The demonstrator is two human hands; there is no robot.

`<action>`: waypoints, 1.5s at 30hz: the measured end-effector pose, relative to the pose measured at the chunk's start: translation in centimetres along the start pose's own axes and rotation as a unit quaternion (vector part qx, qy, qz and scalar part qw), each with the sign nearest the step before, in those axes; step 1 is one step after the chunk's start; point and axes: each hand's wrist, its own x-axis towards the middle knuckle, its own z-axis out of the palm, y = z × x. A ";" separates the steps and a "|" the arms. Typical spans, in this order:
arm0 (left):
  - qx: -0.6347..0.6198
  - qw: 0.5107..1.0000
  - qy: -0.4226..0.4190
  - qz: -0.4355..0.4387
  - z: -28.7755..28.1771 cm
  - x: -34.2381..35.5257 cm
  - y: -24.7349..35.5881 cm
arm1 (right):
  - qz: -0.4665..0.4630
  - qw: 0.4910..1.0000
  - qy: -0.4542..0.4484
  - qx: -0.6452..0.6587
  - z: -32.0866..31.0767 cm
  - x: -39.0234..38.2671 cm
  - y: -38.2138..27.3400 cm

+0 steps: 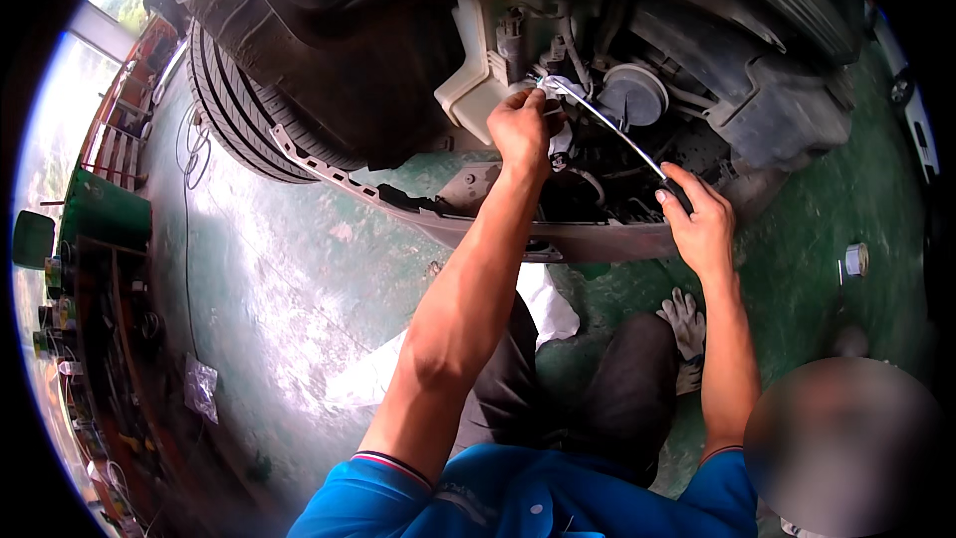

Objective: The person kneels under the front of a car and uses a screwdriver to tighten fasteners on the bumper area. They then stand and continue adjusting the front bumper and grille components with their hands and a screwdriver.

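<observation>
Your R hand point(701, 214) wrapped round black handle of tool point(622, 137); shaft runs up-left across open car front, far end by L hand point(522, 128). L fingertips drawn tog.; can't tell what, if anything, they pinch. Tool tip hard to make out amid pale clutter. White tank point(465, 98) just L of it, contents n/v. Green bin point(112, 211) far L, inside unseen. Clear bag point(200, 389) on floor, contents unclear. Blurred disc point(846, 448) hides lwr R.

The tool shaft point(619, 133) is glossy metal, the tank point(476, 105) smooth plastic, the tyre point(224, 105) matt rubber, the floor point(229, 289) shiny.
</observation>
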 end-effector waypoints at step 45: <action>0.012 0.999 -0.010 0.046 0.4 2.4 -1.2 | 0.240 0.904 -0.192 0.298 -0.3 4.7 2.0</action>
